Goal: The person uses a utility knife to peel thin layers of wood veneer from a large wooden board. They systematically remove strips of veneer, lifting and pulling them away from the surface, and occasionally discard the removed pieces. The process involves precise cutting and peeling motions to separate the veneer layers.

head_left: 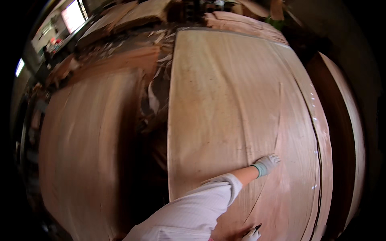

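In the head view, the wood sheet [209,100] lies beneath the left hand [266,164], whose fingers rest unclenched nearer its right edge than its left; the right hand [252,235], lower down, grasps a small dark tool [258,227].

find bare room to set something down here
Bare: the broad wooden sheet between its far edge and the left hand. Crowded: its near end, with the left sleeve and right hand, and off its left edge, where scraps lie.

I see a bright window [74,17], pale wall [58,28] left of it, glowing strip [19,67] lower-left, scrap-strewn floor [163,82] lower-right.
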Tool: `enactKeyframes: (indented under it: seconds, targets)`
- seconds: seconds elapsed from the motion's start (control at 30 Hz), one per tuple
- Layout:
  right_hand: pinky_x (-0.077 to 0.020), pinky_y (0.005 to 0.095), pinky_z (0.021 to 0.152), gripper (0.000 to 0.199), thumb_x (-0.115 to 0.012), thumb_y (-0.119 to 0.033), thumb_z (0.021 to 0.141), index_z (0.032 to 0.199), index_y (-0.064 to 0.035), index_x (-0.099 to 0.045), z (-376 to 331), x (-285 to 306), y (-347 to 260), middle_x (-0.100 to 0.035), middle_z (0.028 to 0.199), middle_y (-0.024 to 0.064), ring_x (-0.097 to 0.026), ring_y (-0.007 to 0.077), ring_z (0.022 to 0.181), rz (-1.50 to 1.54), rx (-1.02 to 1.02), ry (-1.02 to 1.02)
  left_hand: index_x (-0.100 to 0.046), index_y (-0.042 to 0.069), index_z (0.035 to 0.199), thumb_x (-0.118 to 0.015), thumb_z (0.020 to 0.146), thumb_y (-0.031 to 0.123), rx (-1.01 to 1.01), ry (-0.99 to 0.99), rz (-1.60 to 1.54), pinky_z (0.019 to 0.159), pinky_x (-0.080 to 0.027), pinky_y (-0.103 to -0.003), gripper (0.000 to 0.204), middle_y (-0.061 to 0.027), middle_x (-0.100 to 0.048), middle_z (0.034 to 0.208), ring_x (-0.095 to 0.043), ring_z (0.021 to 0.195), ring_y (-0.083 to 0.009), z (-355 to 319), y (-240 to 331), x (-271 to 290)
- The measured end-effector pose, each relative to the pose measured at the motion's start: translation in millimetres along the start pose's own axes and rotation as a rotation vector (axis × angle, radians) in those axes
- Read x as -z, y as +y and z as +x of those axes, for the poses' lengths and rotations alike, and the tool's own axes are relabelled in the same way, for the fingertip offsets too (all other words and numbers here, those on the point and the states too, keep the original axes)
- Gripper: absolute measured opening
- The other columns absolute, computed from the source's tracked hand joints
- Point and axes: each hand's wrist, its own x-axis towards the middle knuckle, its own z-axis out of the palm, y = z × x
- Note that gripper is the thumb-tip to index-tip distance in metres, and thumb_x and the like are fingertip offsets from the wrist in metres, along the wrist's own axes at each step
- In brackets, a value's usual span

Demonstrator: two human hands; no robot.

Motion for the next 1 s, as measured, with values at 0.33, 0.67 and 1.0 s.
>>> enactKeyframes:
  seconds: [0.33, 0.67, 1.0]
  targets:
    - [-0.0468, 0.0352, 0.056, 0.04, -0.046, -0.026, 0.097, 0.125, 0.0007, -0.055, 37.8, 64.5, 4.8, -0.056, 0.085, 0.0133, -0.053, 0.0233, 0.064, 0.779, -0.524, -0.013, -0.057, 0.004, 0.118, -0.039, 0.091, 0.015, 0.117, -0.092, -0.362, 0.099, -0.043, -0.038, 0.034, -0.0183, -0.056, 0.125, -0.055, 0.115, -0.0297, 7.7, 22.6, 9.8]
    - [-0.0506, 0.0491, 0.069, 0.031, -0.041, -0.033, 0.097, 0.102, -0.0061, -0.055, 230.1, 97.1, -87.8, -0.067, 0.082, 0.0222, -0.066, 0.0396, 0.081, 0.181, -0.307, -0.146, -0.045, 0.009, 0.136, -0.044, 0.091, 0.014, -0.099, 0.059, 0.051, 0.109, -0.035, -0.036, 0.045, -0.0138, -0.049, 0.137, -0.046, 0.127, -0.0279, 4.0, 16.2, 9.6]
    - [-0.0498, 0.0479, 0.081, 0.035, -0.039, -0.029, 0.094, 0.101, -0.001, -0.06, 293.1, 72.7, -111.8, -0.066, 0.093, 0.0246, -0.064, 0.0399, 0.09, 0.358, -0.449, -0.174, -0.049, 0.014, 0.133, -0.044, 0.089, 0.014, -0.04, -0.057, 0.035, 0.108, -0.035, -0.036, 0.044, -0.0136, -0.052, 0.134, -0.046, 0.125, -0.0297, 7.0, 20.1, 22.6]
